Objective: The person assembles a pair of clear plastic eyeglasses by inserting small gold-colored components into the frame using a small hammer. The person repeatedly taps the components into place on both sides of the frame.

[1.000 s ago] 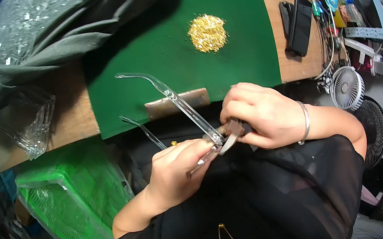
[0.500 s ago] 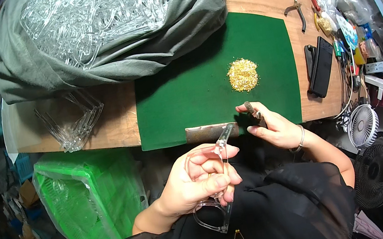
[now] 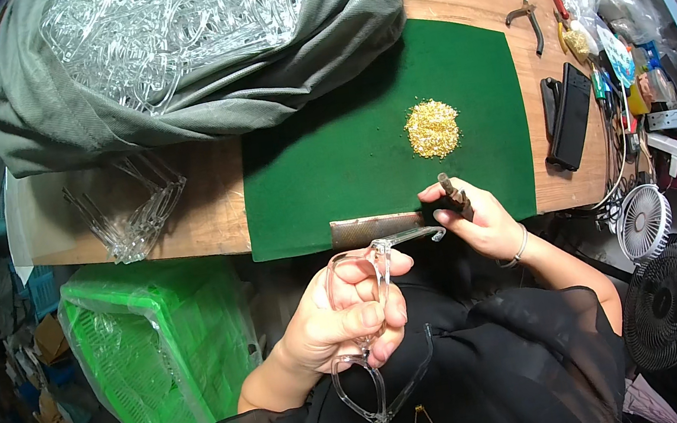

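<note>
My left hand is closed around the bridge of a clear plastic eyeglass frame, held upright in front of my chest. Both of its temples stick out to the right, one near the mat's front edge and the other lower down. My right hand grips a short, stick-like dark tool with a brownish tip; its exact kind does not show. This hand is at the table's front edge, apart from the glasses. Beyond it, a heap of tiny gold-coloured pieces lies on the green mat.
A grey cloth sack full of clear plastic eyeglass parts fills the back left. Loose clear parts lie before it. A brown textured strip edges the mat. Pliers and a black phone lie right; green crates stand lower left.
My left hand has turned the glasses, so both temples now swing out to the right. The tool in my right hand has tilted and shifted slightly right.
</note>
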Motion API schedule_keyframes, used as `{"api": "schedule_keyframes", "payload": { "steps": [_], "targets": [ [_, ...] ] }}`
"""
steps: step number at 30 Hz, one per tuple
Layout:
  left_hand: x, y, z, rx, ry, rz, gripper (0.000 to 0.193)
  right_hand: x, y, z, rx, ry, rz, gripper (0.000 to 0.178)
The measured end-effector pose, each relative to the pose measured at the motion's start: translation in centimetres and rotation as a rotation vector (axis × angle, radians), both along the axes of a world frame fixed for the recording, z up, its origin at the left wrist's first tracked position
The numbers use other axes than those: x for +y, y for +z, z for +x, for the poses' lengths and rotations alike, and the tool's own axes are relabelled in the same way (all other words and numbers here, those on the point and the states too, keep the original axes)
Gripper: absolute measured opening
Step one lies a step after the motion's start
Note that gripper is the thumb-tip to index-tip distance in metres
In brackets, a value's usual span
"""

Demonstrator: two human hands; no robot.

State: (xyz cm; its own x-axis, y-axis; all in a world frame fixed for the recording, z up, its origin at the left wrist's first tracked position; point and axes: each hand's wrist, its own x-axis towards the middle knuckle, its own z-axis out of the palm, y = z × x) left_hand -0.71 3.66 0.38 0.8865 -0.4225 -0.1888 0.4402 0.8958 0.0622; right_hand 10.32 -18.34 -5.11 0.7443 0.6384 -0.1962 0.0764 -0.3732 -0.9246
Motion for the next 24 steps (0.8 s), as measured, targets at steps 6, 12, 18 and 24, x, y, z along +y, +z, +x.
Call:
{"api": "schedule_keyframes", "payload": {
  "steps": [6,12,18,24],
  "targets": [
    [0.1,0.1,-0.1,-0.002,0.008,-0.015,0.047,0.2,-0.7,-0.2,-0.038,0.009,0.007,0.022],
    [-0.1,0.1,-0.3,-0.038,0.043,0.012,0.043,0.4,0.0,-0.3,-0.133,0.024,-0.046,0.017],
    [-1.8,1.2,-0.6,-0.316,0.177,1.179,0.030,1.6,5.2,-1.0,-0.074,0.066,0.084,0.014],
    [-2.8,0.9,0.1,-0.606,0.346,1.662,0.027,3.5,6.0,-1.0,-0.246,0.256,0.390,0.024]
  ]
}}
